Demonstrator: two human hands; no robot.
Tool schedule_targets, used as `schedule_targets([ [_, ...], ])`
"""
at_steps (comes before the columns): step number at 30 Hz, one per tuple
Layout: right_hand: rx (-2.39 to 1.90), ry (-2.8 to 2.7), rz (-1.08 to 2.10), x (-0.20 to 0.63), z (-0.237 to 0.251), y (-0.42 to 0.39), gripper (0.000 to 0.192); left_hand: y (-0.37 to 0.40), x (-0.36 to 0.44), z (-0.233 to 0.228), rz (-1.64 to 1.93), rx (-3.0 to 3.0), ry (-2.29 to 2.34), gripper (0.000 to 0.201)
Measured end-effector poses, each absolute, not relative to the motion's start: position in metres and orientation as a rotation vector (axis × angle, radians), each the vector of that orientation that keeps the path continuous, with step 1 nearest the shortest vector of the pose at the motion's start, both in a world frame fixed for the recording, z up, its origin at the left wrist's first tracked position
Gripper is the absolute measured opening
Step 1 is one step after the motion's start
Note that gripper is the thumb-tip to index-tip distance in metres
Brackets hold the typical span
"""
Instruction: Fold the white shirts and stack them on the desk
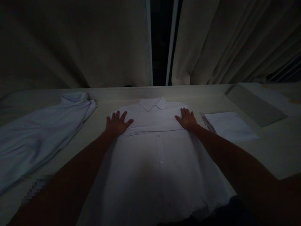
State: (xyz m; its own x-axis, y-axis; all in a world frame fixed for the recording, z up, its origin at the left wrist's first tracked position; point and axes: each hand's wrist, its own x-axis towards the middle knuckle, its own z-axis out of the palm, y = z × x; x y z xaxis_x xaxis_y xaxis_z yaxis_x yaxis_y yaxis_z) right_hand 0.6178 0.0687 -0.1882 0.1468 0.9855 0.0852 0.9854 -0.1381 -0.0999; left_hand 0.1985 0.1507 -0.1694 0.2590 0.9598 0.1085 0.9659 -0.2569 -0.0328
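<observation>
A white button-up shirt (pixel 155 163) lies spread in front of me, its collar (pixel 153 103) pointing away from me. Its upper part looks doubled over, with layered edges running across below the collar. On the left shoulder area, my left hand (pixel 117 124) rests flat with fingers spread. My right hand (pixel 187 118) lies flat at the opposite shoulder, fingers also spread. Neither hand grips the cloth. Two buttons show down the front placket, and the hem reaches toward my body.
Another white collared shirt (pixel 44 135) lies at the left on the pale table (pixel 94 153). To the right are a folded white cloth (pixel 231 125) and a flat grey board (pixel 256 103) near pale sheets. Curtains (pixel 98 40) hang behind the table, with a dark gap between them.
</observation>
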Motion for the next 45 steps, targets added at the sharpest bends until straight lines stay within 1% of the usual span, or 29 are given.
schedule_targets([
  [4, -2.261, -1.949, -0.095, 0.599, -0.165, 0.060, 0.086, 0.127, 0.214, -0.141, -0.288, -2.382, -1.700, 0.084],
  [7, -2.107, -2.025, -0.124, 0.560, -0.146, 0.027, 0.079, 0.076, 0.225, -0.130, -0.297, -2.461, -1.626, 0.080],
  [9, -1.951, -2.176, -0.018, 0.526, -0.143, -0.013, 0.078, 0.025, 0.226, -0.135, -0.232, -2.556, -1.589, 0.079],
  [11, -1.841, -2.291, 0.127, 0.495, -0.147, -0.059, 0.079, -0.028, 0.222, -0.149, -0.211, -2.609, -1.603, 0.083],
  [14, -1.767, -2.349, 0.259, 0.464, -0.156, -0.112, 0.077, -0.087, 0.214, -0.168, -0.209, -2.638, -1.657, 0.078],
  [16, -1.771, -2.344, 0.285, 0.455, -0.157, -0.128, 0.075, -0.105, 0.211, -0.171, -0.233, -2.642, -1.654, 0.074],
  [19, -1.805, -2.334, 0.291, 0.453, -0.148, -0.137, 0.074, -0.115, 0.212, -0.162, -0.260, -2.614, -1.672, 0.071],
  [23, -1.771, -2.340, 0.211, 0.457, -0.138, -0.166, 0.074, -0.150, 0.218, -0.151, -0.348, -2.601, -1.557, 0.072],
  [27, -1.734, -2.360, 0.215, 0.456, -0.148, -0.206, 0.073, -0.199, 0.227, -0.164, -0.378, -2.710, -1.304, 0.068],
  [30, -1.750, -2.358, 0.230, 0.455, -0.151, -0.217, 0.072, -0.212, 0.235, -0.171, -0.348, -2.723, -1.320, 0.064],
  [33, -1.760, -2.369, 0.250, 0.456, -0.148, -0.221, 0.072, -0.215, 0.239, -0.167, -0.312, -2.739, -1.355, 0.062],
  [35, -1.779, -2.359, 0.250, 0.458, -0.146, -0.224, 0.072, -0.225, 0.235, -0.161, -0.361, -2.707, -1.438, 0.061],
  [36, -1.787, -2.352, 0.248, 0.459, -0.146, -0.227, 0.072, -0.232, 0.230, -0.160, -0.440, -2.654, -1.524, 0.060],
  [40, -1.801, -2.358, 0.258, 0.465, -0.150, -0.235, 0.072, -0.272, 0.190, -0.165, -1.004, -2.121, -2.094, 0.056],
  [42, -1.809, -2.371, 0.266, 0.466, -0.151, -0.235, 0.072, -0.283, 0.165, -0.174, -1.269, -1.869, -2.403, 0.051],
  [45, -1.830, -2.371, 0.266, 0.460, -0.147, -0.230, 0.076, -0.282, 0.136, -0.188, -1.630, -1.705, -2.834, 0.041],
])
